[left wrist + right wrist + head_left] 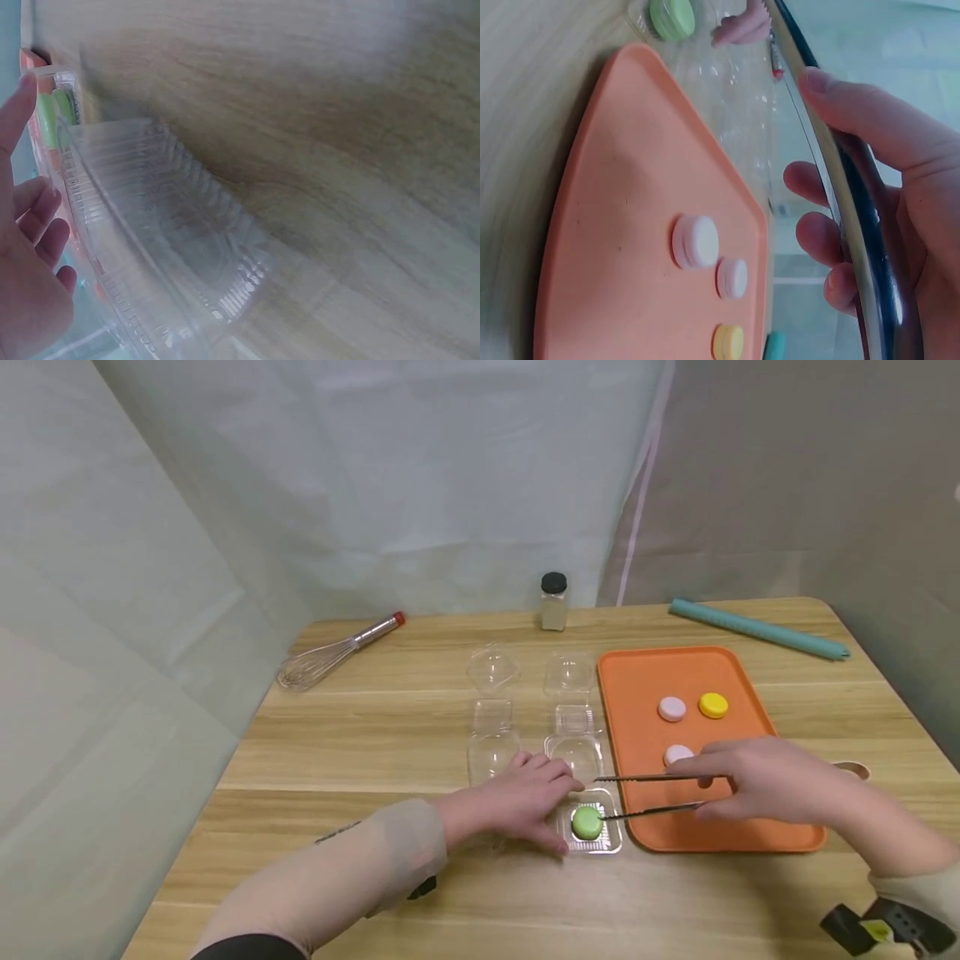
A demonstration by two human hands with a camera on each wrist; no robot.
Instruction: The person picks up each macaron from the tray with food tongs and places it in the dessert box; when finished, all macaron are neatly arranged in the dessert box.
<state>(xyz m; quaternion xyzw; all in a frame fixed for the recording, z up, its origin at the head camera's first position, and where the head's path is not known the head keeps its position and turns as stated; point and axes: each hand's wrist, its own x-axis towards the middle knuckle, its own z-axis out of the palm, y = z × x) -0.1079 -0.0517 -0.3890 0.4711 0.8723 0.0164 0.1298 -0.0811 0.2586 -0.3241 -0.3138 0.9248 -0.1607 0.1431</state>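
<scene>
Right hand (750, 779), lower right, grips metal tongs (866, 217), tips parted; left hand (521, 802), lower centre, fingers loose beside clamshell (611, 838).

Soft light lay over my counter (337, 752), with a faint shadow beneath my right arm (855, 818) and small glints on the clear containers (574, 718), while my left wrist view looked hazy.

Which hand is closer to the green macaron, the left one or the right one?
Left. The left hand is just left of the green macaron. The right hand is farther away, over the orange tray, and only its tongs reach close.
</scene>
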